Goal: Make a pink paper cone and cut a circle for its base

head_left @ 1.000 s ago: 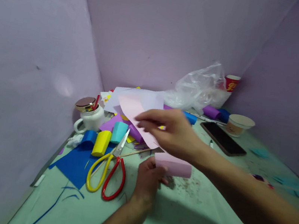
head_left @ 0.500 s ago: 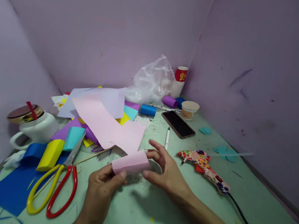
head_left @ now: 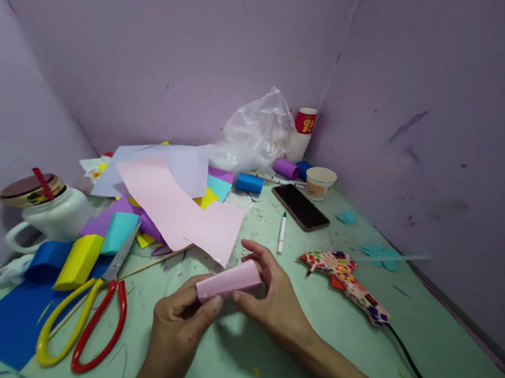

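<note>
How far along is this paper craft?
Finished-looking rolls already lie about: yellow, teal, blue and purple. In hand, the left hand and right hand hold a pink roll between them. What is left is hard to judge; flat pink paper lies unrolled, and the scissors and glue gun lie untouched.

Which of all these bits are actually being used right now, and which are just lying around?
In use:
small pink paper roll
left hand
right hand

Lying about:
red-and-yellow-handled scissors
black phone
floral-patterned glue gun
white marker pen
white jug, gold lid
</note>
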The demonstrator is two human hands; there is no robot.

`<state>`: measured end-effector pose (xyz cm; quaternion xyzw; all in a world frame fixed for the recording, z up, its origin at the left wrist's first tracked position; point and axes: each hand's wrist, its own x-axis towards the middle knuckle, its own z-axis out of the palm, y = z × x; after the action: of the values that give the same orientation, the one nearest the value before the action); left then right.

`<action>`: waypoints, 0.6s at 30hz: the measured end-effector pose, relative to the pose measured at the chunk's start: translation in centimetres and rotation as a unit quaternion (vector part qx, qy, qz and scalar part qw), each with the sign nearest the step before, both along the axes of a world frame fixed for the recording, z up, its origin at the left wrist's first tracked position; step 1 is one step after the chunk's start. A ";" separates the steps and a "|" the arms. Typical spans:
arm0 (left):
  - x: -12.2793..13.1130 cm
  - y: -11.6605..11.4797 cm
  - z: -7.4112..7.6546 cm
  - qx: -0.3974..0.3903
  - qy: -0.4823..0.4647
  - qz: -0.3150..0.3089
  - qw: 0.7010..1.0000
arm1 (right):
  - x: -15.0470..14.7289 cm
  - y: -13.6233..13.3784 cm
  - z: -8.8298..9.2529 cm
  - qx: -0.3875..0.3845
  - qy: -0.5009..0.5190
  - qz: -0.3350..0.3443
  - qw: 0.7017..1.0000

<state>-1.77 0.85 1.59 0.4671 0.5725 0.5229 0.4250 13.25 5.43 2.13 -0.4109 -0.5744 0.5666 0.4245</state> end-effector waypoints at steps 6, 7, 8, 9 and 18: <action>-0.5 0.0 -1.3 -0.031 -0.083 -0.025 0.996 | -0.1 0.0 0.0 -0.010 0.017 -0.007 1.000; -0.6 0.0 -1.4 -0.033 -0.086 -0.025 0.995 | -0.1 0.0 0.0 -0.013 0.017 -0.012 1.000; -0.7 0.0 -1.5 -0.032 -0.087 -0.025 0.995 | -0.2 -0.1 0.0 -0.015 0.018 -0.015 1.000; -0.7 0.0 -1.5 -0.029 -0.087 -0.027 0.995 | -0.2 -0.1 0.0 -0.018 0.021 -0.016 1.000; -0.2 -0.2 -0.7 -0.022 -0.069 -0.003 0.997 | 0.1 0.0 -0.1 -0.002 0.050 -0.010 0.999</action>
<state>-2.00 0.69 0.88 0.4217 0.5520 0.5400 0.4753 13.36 5.42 2.01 -0.3888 -0.5472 0.5832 0.4575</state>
